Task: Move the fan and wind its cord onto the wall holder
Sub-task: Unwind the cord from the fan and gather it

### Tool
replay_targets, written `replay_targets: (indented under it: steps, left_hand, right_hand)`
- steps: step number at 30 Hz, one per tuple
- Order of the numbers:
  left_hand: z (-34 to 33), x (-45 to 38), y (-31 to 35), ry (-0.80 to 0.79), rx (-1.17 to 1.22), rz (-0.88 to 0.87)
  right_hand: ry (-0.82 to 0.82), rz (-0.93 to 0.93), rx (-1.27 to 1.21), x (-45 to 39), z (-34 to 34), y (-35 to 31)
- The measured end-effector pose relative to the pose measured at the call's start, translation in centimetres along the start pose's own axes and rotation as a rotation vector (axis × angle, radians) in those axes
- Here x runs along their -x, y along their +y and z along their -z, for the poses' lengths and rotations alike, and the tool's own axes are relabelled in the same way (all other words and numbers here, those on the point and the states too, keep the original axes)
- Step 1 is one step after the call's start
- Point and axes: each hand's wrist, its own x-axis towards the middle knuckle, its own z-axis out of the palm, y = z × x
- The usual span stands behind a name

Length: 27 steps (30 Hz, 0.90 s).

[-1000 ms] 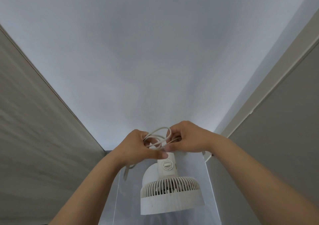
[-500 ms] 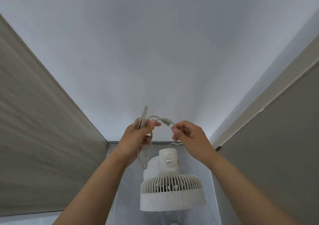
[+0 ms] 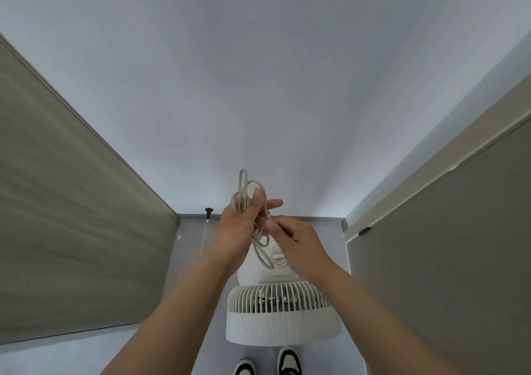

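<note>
One white fan (image 3: 283, 314) is seen mounted high on a pale grey wall (image 3: 189, 259), its long axis running from the rounded motor housing down to the ribbed grille, so that the grille end points downward toward the floor. A round dial (image 3: 278, 256) is carried on the housing. One pale cord (image 3: 260, 242) is gathered into several loose loops just above the housing; the loops are elongated roughly vertically, one rising above the hands and another hanging down over the housing beside the dial. The bundle is gripped by the left hand (image 3: 240, 231), whose fingers are curled around the loops with the fingertips extended past them. A strand of the same cord is pinched between thumb and forefinger of the right hand (image 3: 298, 245), the remaining fingers being folded in. Two bare forearms are raised from the bottom edge. A small dark peg (image 3: 208, 211) is fixed to the wall at the ceiling line, left of the hands. A white ceiling (image 3: 258, 72) fills the upper view, and it is flanked by two beige panels (image 3: 71, 225), one on each side. Two black-and-white shoes (image 3: 288, 361) are visible below the fan.
</note>
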Motion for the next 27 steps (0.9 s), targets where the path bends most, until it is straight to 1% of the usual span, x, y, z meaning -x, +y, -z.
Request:
replay_targets:
  steps: [4, 8, 11, 13, 16, 20, 24, 25, 27]
  left_hand:
    - [-0.2, -1.1, -1.7, 0.039, 0.042, 0.085]
    - [0.1, -2.5, -4.0, 0.111, 0.105, 0.189]
    - [0.3, -3.3, -5.7, 0.171, 0.003, 0.219]
    - [0.4, -3.9, -6.8, 0.191, -0.015, 0.261]
    - [0.9, -3.9, -8.6, 0.209, -0.089, 0.297]
    - [1.1, -4.8, -11.2, 0.327, -0.114, 0.409]
    - [1.6, -5.8, -13.0, 0.411, -0.152, 0.470]
    - [1.5, -6.1, -13.2, 0.406, -0.170, 0.474]
    - [1.4, -6.4, -13.7, 0.389, -0.229, 0.470]
  right_hand:
    - [-0.048, -0.094, 0.008, 0.5, -0.8, 1.9]
    - [-0.056, -0.218, -0.063, 0.9, -0.5, 3.8]
    - [-0.009, -0.322, 0.026, 0.4, -0.6, 5.6]
    - [0.019, -0.445, 0.075, -0.3, -0.4, 6.9]
    - [0.060, -0.614, 0.037, -0.8, -0.6, 7.5]
    - [0.140, -0.701, 0.159, -1.8, -1.1, 9.3]
    - [0.147, -0.804, 0.316, -2.4, -1.7, 11.8]
    - [0.141, -0.825, 0.307, -2.7, -1.6, 12.6]
    - [0.071, -0.869, 0.161, -3.2, -1.5, 13.6]
